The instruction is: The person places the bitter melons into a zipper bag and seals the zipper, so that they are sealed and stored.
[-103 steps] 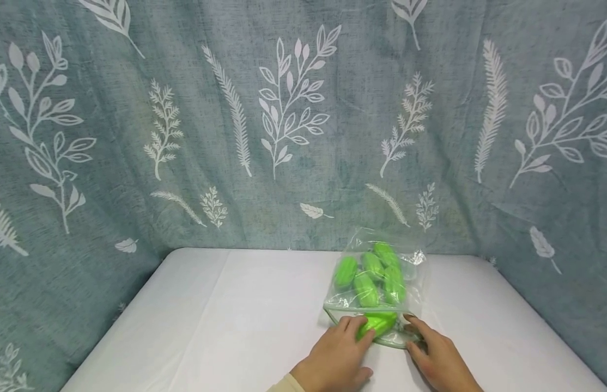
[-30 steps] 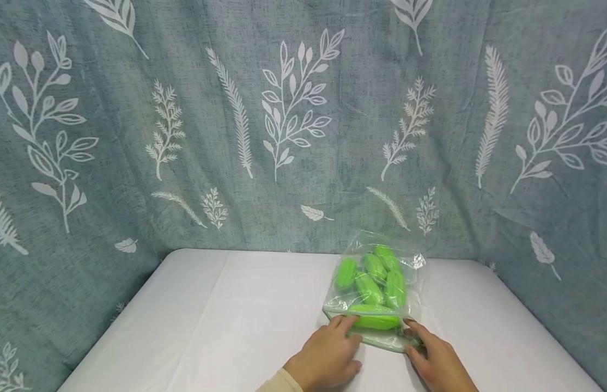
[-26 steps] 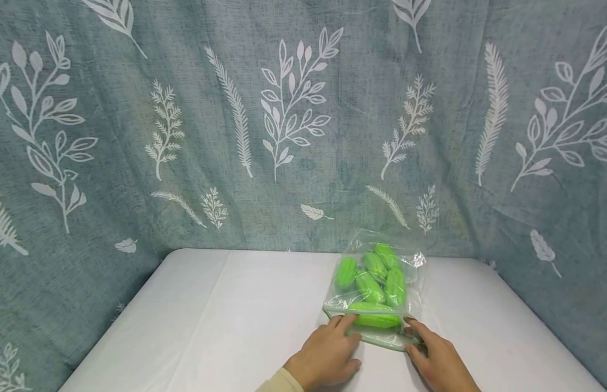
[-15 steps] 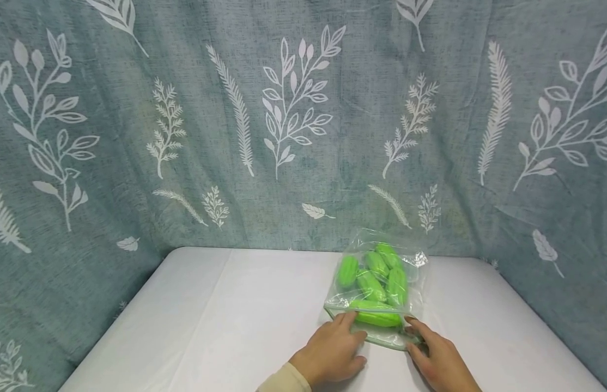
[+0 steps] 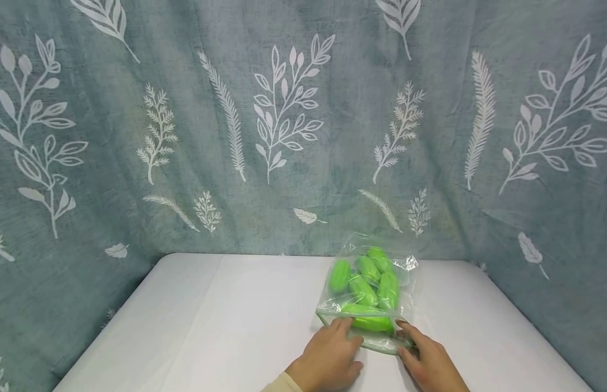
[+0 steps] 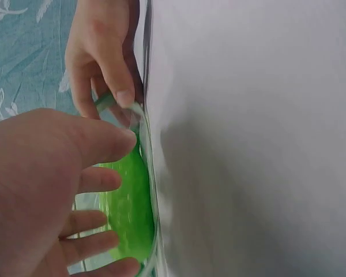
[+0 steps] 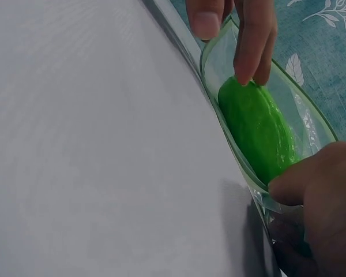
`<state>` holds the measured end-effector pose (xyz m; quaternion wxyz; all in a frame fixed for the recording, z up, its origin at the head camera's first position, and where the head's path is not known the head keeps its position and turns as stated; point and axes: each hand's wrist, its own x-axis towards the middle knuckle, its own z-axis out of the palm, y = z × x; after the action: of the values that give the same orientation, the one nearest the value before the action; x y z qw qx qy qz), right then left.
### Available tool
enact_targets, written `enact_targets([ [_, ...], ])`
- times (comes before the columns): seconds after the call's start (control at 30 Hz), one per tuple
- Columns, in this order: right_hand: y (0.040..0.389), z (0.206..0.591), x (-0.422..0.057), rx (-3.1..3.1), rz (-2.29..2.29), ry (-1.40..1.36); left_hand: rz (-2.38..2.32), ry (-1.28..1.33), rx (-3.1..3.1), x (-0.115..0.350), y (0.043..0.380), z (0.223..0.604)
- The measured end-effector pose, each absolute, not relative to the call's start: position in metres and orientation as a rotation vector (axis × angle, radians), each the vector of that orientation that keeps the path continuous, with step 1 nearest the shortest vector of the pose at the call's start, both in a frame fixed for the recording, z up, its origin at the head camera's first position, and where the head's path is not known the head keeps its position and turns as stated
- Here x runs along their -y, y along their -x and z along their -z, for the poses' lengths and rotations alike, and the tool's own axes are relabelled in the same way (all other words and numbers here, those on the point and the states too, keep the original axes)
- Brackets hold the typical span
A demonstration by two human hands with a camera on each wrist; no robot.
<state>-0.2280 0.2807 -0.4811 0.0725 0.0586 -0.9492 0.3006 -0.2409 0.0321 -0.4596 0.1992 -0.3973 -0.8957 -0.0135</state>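
Note:
A clear zip bag point(image 5: 325, 301) with a green-edged mouth lies on the table's right half, holding several bright green, ridged, cucumber-like vegetables. One such vegetable point(image 5: 374, 323) lies crosswise just inside the mouth, partly under the upper edge. My left hand point(image 5: 328, 354) reaches into the mouth from the left, loosely spread fingers at that vegetable's left end; the left wrist view shows its thumb point(image 6: 106, 141) held apart. At the opposite corner my right hand point(image 5: 431, 362) pinches the bag's edge. Its thumb point(image 7: 291, 183) presses on the rim in the right wrist view, fingers partly hidden beneath.
A white-covered table point(image 5: 195, 321) spreads under the bag, reaching far to the left. Behind and at both sides hangs a blue-green curtain point(image 5: 347, 152) with white leaf prints, close behind the bag's far end.
The front vegetable, earlier slanted at the mouth under my left hand, has moved deeper and lies crosswise. My left hand has shifted slightly left. My right hand keeps its hold on the bag.

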Motion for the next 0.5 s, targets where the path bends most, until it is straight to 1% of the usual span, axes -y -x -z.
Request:
enact_targets([
  [0.2,0.2248,0.4829,-0.2793,2.824,-0.893,-0.179,0.009,1.215,2.419,-0.0377,0.239,0.4622],
  [0.5,0.2253,0.4812,-0.279,2.836,-0.887,-0.18,0.033,1.33,2.377,-0.036,0.2464,0.4654],
])
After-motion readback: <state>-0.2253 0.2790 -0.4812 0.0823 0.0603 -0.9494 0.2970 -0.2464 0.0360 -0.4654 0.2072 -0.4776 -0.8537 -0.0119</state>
